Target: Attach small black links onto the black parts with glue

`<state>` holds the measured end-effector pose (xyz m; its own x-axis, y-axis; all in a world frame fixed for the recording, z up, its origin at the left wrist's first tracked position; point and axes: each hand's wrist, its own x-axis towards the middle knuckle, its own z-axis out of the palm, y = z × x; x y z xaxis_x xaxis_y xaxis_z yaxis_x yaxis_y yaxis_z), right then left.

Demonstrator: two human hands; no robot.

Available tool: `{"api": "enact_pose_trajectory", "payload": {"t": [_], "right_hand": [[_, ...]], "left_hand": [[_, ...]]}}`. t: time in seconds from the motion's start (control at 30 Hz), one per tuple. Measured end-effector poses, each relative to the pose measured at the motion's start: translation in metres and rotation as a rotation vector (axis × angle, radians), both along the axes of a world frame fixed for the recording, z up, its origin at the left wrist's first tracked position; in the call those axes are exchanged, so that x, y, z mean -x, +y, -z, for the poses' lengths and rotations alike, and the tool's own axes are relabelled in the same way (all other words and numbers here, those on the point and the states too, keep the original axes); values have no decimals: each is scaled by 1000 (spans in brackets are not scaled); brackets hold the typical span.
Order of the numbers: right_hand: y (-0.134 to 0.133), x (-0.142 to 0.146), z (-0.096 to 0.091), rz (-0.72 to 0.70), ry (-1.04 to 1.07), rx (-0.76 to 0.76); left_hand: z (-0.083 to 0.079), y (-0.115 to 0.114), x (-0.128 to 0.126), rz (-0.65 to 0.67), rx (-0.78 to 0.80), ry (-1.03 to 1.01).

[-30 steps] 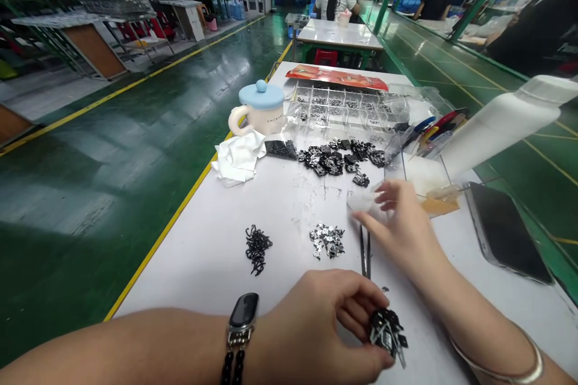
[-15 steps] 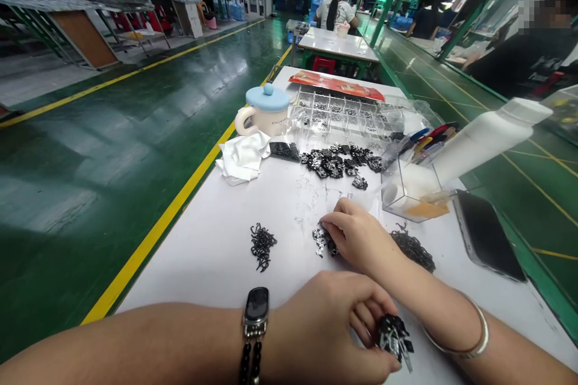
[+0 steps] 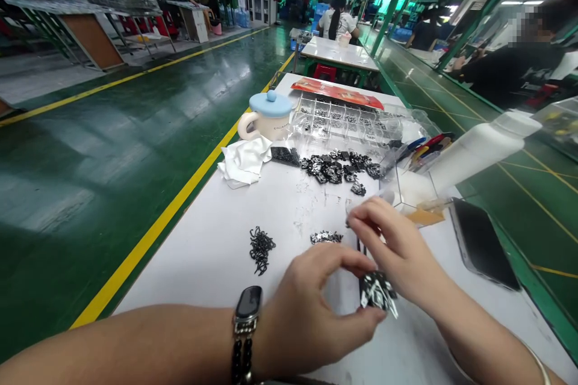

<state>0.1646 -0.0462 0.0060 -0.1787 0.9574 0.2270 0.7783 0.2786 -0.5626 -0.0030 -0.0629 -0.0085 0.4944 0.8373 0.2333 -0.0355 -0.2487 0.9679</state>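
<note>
My left hand (image 3: 311,307) pinches a bunch of black-and-silver metal pieces (image 3: 378,292) at its fingertips, above the white table (image 3: 203,271). My right hand (image 3: 397,246) curls just beside that bunch, and a pale scrap (image 3: 350,207) shows by its fingertips. Dark tweezer tips (image 3: 360,246) show behind my hands, mostly hidden. A low heap of silver pieces (image 3: 326,237) lies just past my left fingers. Left of it sits a pile of thin black wiry parts (image 3: 261,249).
Further up lie black-and-silver pieces (image 3: 334,171), a clear compartment box (image 3: 343,123), a blue-lidded mug (image 3: 266,115), a white cloth (image 3: 244,162) and a red packet (image 3: 338,94). On the right are a clear pen holder (image 3: 409,189), white bottle (image 3: 483,150) and phone (image 3: 481,243).
My left hand has moved up and left, carrying the bunch toward the table's middle. My right hand has left the silver heap and moved right, next to the bunch.
</note>
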Motion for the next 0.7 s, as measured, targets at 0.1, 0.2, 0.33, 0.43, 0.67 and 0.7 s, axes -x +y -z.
{"api": "enact_pose_trajectory", "payload": {"t": [0.1,0.2,0.33,0.43,0.67,0.7], "right_hand": [[-23,-18,-9,80,317,62],[-37,-23,-2,120,513,169],[-39,-19,9,148,590,170],[-37,-18,12,137,583,139],[-40,-19,17,202,571,23],[-40,-19,17,195,566,19]], "left_hand": [[-3,1,3,-106,66,-77],[-2,4,3,23,217,-133],[2,5,2,185,289,-177],[4,5,2,197,266,-156],[4,6,0,166,185,-91],[4,6,0,158,171,-89]]}}
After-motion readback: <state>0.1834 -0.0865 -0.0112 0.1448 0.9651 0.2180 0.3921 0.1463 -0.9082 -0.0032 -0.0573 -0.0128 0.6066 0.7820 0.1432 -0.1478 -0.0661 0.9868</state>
